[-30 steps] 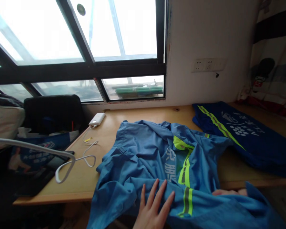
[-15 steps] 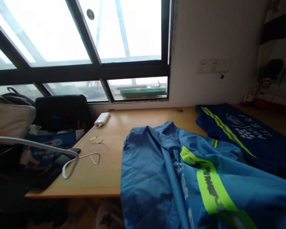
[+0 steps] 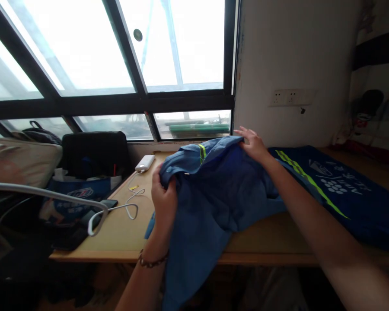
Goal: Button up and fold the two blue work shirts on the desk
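A light blue work jacket point(image 3: 210, 198) with a yellow-green reflective strip is spread between my two hands over the table. My left hand point(image 3: 164, 190), with a beaded bracelet at the wrist, grips the cloth at its left edge, near a button. At the far upper edge my right hand point(image 3: 254, 144) pinches the jacket, some of its fingers stretched out. The cloth hangs down over the table's front edge. To the right, a folded dark blue garment point(image 3: 340, 181) with a reflective stripe and white print lies flat, partly behind my right forearm.
On the wooden table point(image 3: 116, 233), a white power bank point(image 3: 145, 163) trails a white cable point(image 3: 129, 201). A curved pale tube point(image 3: 48, 189) crosses the left side. Beyond are a black chair back point(image 3: 95, 151), a blue bag point(image 3: 74, 194), a window and a wall socket point(image 3: 291, 97).
Both hands have come into view, holding the jacket. The jacket has been turned and raised at its far edge, and its broad reflective band no longer shows.
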`<state>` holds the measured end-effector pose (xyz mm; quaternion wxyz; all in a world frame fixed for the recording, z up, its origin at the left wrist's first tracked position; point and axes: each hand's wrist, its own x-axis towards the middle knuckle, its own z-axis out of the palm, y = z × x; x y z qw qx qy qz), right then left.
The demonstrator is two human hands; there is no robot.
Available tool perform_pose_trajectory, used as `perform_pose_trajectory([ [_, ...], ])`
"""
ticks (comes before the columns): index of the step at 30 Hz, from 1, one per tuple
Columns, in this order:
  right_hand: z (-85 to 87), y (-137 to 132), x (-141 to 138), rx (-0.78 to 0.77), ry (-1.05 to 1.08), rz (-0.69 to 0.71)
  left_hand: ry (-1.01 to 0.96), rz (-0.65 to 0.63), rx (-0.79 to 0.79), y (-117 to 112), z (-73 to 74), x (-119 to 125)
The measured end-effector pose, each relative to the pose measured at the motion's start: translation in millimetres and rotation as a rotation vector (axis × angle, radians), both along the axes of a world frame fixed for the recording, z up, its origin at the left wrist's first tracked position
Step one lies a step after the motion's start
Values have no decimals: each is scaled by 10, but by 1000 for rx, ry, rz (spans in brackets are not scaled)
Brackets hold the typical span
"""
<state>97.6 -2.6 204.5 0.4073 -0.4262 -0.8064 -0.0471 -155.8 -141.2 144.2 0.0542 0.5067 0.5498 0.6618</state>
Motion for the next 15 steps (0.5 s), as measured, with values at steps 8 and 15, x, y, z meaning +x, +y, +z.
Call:
perform_pose_trajectory([
  [8,-689,-743,458,-608,156,93,712,-275,-477,-477,-682,-128],
  [15,-1450,-2146,417,-1336,482,201,1166,-389,-200,-1113,-1156,166],
])
